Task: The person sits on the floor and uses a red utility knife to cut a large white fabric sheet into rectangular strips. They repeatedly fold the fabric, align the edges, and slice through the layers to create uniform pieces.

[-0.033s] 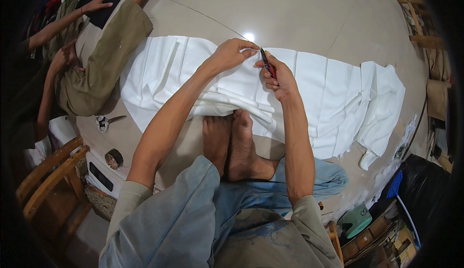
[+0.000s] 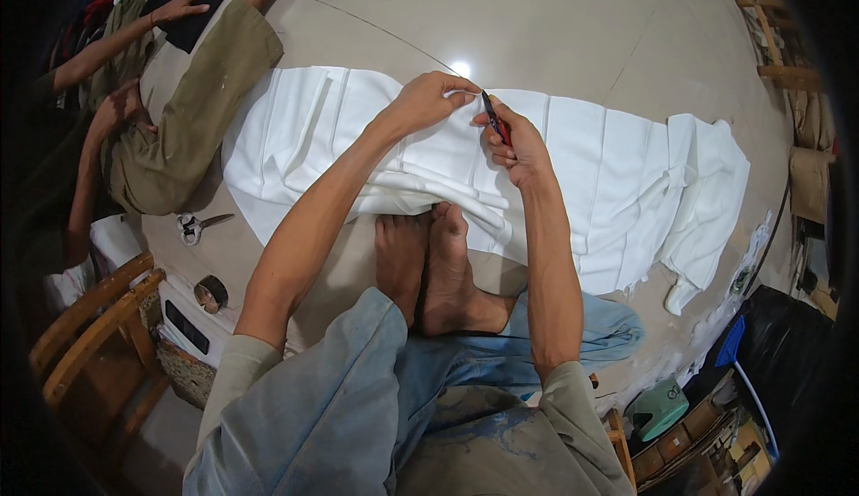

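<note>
At the frame's upper centre, the left hand (image 2: pixel 434 102) has its thumb and fingertips closed together at the upper edge of the white cloth (image 2: pixel 456 151); whether they pinch fabric or thread, I cannot tell. Just beside it, the right hand (image 2: pixel 523 151) grasps red-and-black snips (image 2: pixel 497 122), tip up, over the cloth, which spreads under both hands across the tiled floor (image 2: pixel 555 30).

At upper left, a co-worker's hand (image 2: pixel 183 5) rests on black fabric (image 2: pixel 188 32); an olive trouser leg (image 2: pixel 192 129) borders the cloth. Below lie scissors (image 2: pixel 195 226) and a phone (image 2: pixel 187 328). At centre, bare feet (image 2: pixel 449 272) meet the cloth's lower edge. Lower right stands a green container (image 2: pixel 659 406).

Hands, snips and cloth look practically unchanged from the earlier frame.
</note>
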`<state>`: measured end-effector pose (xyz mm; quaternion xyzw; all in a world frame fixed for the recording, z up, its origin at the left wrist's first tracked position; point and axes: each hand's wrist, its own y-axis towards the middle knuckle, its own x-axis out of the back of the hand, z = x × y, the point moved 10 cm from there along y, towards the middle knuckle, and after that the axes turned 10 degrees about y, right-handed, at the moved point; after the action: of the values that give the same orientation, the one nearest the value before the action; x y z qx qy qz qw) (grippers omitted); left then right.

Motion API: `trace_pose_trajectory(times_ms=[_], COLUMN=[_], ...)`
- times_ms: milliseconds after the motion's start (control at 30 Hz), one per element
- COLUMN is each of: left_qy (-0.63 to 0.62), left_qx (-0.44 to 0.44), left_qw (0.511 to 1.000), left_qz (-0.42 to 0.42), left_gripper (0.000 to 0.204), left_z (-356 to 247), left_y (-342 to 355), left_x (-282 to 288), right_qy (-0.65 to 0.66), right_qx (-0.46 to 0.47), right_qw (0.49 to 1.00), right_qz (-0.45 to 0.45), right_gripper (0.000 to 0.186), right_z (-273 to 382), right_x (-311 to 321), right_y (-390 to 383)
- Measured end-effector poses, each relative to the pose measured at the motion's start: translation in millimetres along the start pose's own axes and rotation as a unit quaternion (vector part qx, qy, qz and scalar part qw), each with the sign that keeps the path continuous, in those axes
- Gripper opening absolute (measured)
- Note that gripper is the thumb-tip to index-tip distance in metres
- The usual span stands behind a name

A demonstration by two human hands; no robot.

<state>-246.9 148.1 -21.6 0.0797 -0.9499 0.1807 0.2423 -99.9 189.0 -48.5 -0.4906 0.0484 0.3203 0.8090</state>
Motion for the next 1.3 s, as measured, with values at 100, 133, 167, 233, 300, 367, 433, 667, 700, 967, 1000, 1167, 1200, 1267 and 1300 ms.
trace_pose_trajectory(times_ms=[100, 133, 167, 233, 300, 367, 433, 667, 700, 967, 1000, 1167, 1200, 1267, 1300], left_qy=[0.028, 0.043, 0.054, 0.028, 0.039, 0.094, 0.145, 0.194, 0.177, 0.008, 0.013, 0.008, 0.007, 0.004, 0.006], left_qx=[0.010, 0.015, 0.010, -0.004, -0.009, 0.016, 0.010, -0.032, -0.032, 0.012, 0.015, 0.013, 0.007, -0.004, -0.007], left_qw=[0.999, 0.999, 0.999, 0.999, 0.999, 0.995, 0.989, 0.979, 0.982, 0.999, 0.999, 0.998, 0.998, 0.998, 0.999], left_qz=[0.019, 0.011, 0.004, -0.026, -0.028, -0.002, 0.026, 0.058, 0.052, 0.046, 0.050, 0.058, 0.057, 0.055, 0.049], left_gripper=[0.028, 0.028, 0.028, 0.029, 0.033, 0.039, 0.043, 0.043, 0.042, 0.032, 0.031, 0.032, 0.032, 0.031, 0.033], left_z=[0, 1, 0, -3, -8, -13, -31, -83, -82, -56, -56, -56, -56, -56, -55], left_y=[-2, -3, -3, -1, 3, 13, 30, 80, 81, 74, 75, 76, 76, 77, 77], left_x=[-6, -6, -6, 0, 2, -3, -16, -70, -72, -73, -74, -76, -76, -76, -76], right_qy=[-0.001, 0.008, 0.017, 0.098, 0.141, 0.146, 0.130, 0.067, 0.066, 0.073, 0.069, 0.063, 0.063, 0.057, 0.052], right_qx=[0.001, 0.012, 0.024, 0.067, 0.105, 0.137, 0.151, 0.099, 0.094, 0.043, 0.042, 0.036, 0.038, 0.032, 0.034], right_qw=[1.000, 1.000, 1.000, 0.993, 0.984, 0.980, 0.979, 0.993, 0.993, 0.996, 0.996, 0.997, 0.997, 0.998, 0.998], right_qz=[0.000, -0.001, 0.005, 0.025, 0.027, -0.002, -0.028, -0.009, -0.015, 0.029, 0.028, 0.017, 0.021, 0.016, 0.013], right_gripper=[0.051, 0.051, 0.050, 0.051, 0.052, 0.054, 0.058, 0.056, 0.055, 0.052, 0.052, 0.052, 0.053, 0.052, 0.052], right_z=[0, 1, 2, 9, 12, 16, 21, 35, 38, 45, 45, 44, 45, 44, 45], right_x=[0, -1, -3, -2, 7, 28, 50, 83, 86, 82, 82, 83, 82, 82, 83], right_y=[2, 2, 0, -11, -29, -50, -64, -55, -50, -27, -27, -26, -25, -24, -24])
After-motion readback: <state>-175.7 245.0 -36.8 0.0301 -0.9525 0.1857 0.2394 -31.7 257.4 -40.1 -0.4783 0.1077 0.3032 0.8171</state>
